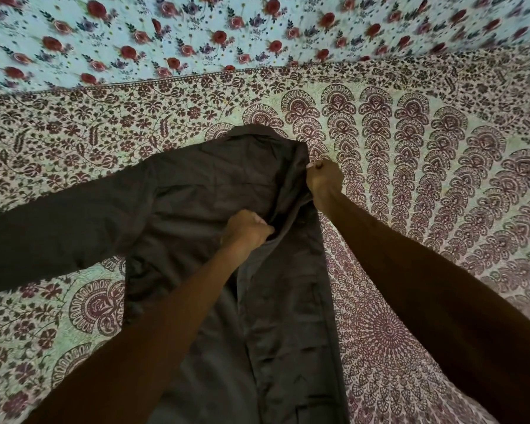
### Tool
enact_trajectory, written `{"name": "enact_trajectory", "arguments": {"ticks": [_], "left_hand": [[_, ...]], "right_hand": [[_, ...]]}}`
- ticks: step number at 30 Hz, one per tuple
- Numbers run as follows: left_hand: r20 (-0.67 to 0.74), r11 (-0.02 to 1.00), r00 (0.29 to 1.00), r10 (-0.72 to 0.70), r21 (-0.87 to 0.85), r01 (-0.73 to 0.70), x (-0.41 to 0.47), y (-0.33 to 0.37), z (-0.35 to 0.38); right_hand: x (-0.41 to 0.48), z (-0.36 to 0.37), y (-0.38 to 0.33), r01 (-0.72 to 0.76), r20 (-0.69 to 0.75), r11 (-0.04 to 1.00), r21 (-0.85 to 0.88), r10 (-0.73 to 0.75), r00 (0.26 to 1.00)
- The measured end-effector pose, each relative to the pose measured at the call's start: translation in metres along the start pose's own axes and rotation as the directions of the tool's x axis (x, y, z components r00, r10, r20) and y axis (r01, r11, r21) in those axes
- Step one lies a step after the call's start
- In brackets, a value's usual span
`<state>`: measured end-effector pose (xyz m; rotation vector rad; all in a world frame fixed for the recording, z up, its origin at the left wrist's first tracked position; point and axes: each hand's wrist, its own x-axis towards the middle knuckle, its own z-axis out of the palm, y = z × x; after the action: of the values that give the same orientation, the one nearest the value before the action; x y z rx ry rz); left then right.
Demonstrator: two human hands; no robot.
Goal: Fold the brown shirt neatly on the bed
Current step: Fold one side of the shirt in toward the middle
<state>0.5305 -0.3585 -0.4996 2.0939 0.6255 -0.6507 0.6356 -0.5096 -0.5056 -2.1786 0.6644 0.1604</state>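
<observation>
Lying on the bed: one brown shirt (214, 191) (one sleeve (55, 231) showing, stretching out leftward). Covering the bed: two printed cloths, namely one maroon-patterned spread (426, 166) and one rose-printed sheet (196, 35). Reaching in: two hands, one left hand (246, 229), one right hand (325, 179).

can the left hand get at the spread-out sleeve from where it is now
Probably yes. The sleeve lies flat and uncovered on the bedspread, on the left hand's own side, with nothing between them. But that hand has a grip on the shirt and must let go first.
</observation>
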Motion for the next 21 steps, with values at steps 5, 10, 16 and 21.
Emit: {"name": "enact_trajectory", "arguments": {"ticks": [5, 10, 16, 21], "left_hand": [[-0.049, 1.000, 0.999, -0.005, 0.025, 0.006, 0.008, -0.001, -0.003], [-0.086, 0.980, 0.980, 0.177, 0.107, -0.168, 0.004, -0.003, -0.004], [0.193, 0.277, 0.629, 0.753, 0.774, -0.569, 0.020, 0.004, -0.012], [0.314, 0.202, 0.727, 0.610, 0.826, -0.526, 0.036, 0.007, -0.017]], "right_hand": [[-0.001, -0.003, -0.001, 0.085, 0.060, 0.992, -0.094, -0.080, 0.995], [-0.004, -0.016, -0.001, -0.183, 0.328, 0.967, 0.177, 0.117, 0.937], [-0.013, -0.052, 0.024, -0.099, 0.695, 0.991, 0.092, 0.007, 0.719], [-0.021, -0.057, 0.029, 0.021, 0.752, 0.998, -0.054, 0.027, 0.659]]}}
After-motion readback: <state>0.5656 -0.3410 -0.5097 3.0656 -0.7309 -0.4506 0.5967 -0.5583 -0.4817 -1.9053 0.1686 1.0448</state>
